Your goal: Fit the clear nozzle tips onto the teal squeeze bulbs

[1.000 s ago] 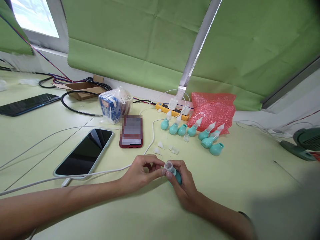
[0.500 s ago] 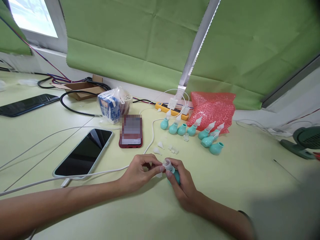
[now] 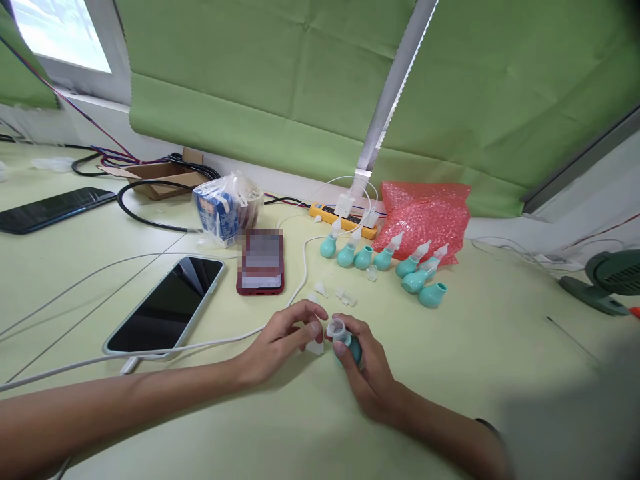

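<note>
My right hand (image 3: 367, 363) is wrapped round a teal nasal aspirator bulb (image 3: 355, 349). A clear plastic collar (image 3: 338, 328) sits at the bulb's mouth, its open end facing up. Just left of it is my left hand (image 3: 286, 340), fingers curved and apart, with nothing visibly held. A white translucent tip (image 3: 316, 347) lies on the table, partly hidden by my left fingers. Beyond the hands are a small pale tip (image 3: 320, 289), clear small parts (image 3: 346, 297) and a clear collar (image 3: 371, 273).
Several teal aspirators, most with clear tips, stand in a row, ending with a tipless bulb (image 3: 433, 295). Behind them lie a red bubble-wrap bag (image 3: 425, 217) and yellow power strip (image 3: 325, 214). A red phone (image 3: 260, 263), pale-cased phone (image 3: 165, 307) and white cable (image 3: 220, 343) lie left.
My left fingers have come away from the collar, moved slightly left and spread apart. My right hand keeps the bulb in almost the same place.
</note>
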A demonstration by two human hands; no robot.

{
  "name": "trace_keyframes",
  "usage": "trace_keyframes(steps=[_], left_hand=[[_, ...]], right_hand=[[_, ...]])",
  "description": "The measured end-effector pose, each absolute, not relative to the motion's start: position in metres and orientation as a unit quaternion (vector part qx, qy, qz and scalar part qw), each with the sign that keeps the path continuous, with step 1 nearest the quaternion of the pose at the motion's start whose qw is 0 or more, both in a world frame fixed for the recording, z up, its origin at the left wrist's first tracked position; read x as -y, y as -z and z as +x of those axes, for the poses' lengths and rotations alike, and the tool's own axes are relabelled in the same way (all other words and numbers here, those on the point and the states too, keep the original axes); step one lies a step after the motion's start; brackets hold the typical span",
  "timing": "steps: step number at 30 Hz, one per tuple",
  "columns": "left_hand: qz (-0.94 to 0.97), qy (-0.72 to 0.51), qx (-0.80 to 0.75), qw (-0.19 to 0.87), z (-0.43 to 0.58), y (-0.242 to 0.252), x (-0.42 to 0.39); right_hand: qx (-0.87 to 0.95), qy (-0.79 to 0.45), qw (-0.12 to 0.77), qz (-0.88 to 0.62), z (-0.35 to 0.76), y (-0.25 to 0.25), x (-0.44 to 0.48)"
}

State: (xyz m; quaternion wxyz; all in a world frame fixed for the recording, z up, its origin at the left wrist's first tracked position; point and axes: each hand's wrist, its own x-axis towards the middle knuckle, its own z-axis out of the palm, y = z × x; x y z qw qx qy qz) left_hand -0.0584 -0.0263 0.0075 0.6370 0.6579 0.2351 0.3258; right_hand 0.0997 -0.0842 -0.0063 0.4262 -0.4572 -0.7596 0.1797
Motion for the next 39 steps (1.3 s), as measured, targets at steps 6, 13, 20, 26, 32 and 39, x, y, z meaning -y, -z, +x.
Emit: trace_keyframes(steps=[6,13,20,26,32,39], left_hand=[[0.681,-0.328,-0.252,0.605,-0.0564,-0.0067,0.0243],[0.667,-0.349,-0.257,0.607,-0.0543,-0.004,0.0223],[0.668,-0.357,-0.273,0.593,-0.0544,-0.0012,0.0215],[0.695,-0.357,-0.29,0.553,-0.0551,-0.0066,0.0245],[0.721,-0.344,-0.287,0.528,-0.0555,-0.0094,0.028],[0.732,-0.346,-0.279,0.517,-0.0559,-0.0082,0.0271]], right_hand=[[0.757,-0.175,0.439,-0.451,0.0985,0.0061,0.081],[0.745,-0.181,0.437,-0.471,0.0979,0.0068,0.0819],[0.743,-0.196,0.425,-0.478,0.1,0.0077,0.0811],[0.747,-0.212,0.417,-0.473,0.1017,0.0082,0.0804],[0.747,-0.217,0.419,-0.467,0.1021,0.0087,0.0795],[0.752,-0.218,0.412,-0.466,0.1008,0.0073,0.0797]])
